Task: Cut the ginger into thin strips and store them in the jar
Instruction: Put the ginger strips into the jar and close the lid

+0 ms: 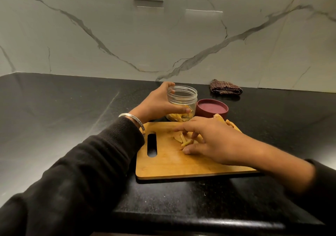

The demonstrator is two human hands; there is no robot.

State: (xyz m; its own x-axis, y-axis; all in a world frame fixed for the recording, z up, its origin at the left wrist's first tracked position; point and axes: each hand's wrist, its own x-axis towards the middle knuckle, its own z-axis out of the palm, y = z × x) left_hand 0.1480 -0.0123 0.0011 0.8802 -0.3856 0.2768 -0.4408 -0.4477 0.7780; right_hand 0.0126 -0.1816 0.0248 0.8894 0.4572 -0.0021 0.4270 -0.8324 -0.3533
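Gathering cut ginger strips (pixel 183 140) at the centre of the cutting board (pixel 172 166), the right hand (pixel 214 143) pinches a few while the left hand (pixel 156 103) grips the open jar (pixel 183 97), already partly filled. Judging by this, cutting seems done; some strips and the lid (pixel 212 108) remain.

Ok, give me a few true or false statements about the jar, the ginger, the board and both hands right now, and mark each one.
1. The left hand grips the clear plastic jar. True.
2. The jar is empty. False: yellowish ginger strips already lie in its bottom.
3. The right hand is gathering cut ginger strips on the rectangular wooden cutting board. True.
4. The round maroon lid is screwed onto the jar. False: it lies on the black counter, right of the jar.
5. The checked brown cloth lies on the board. False: it lies by the wall.
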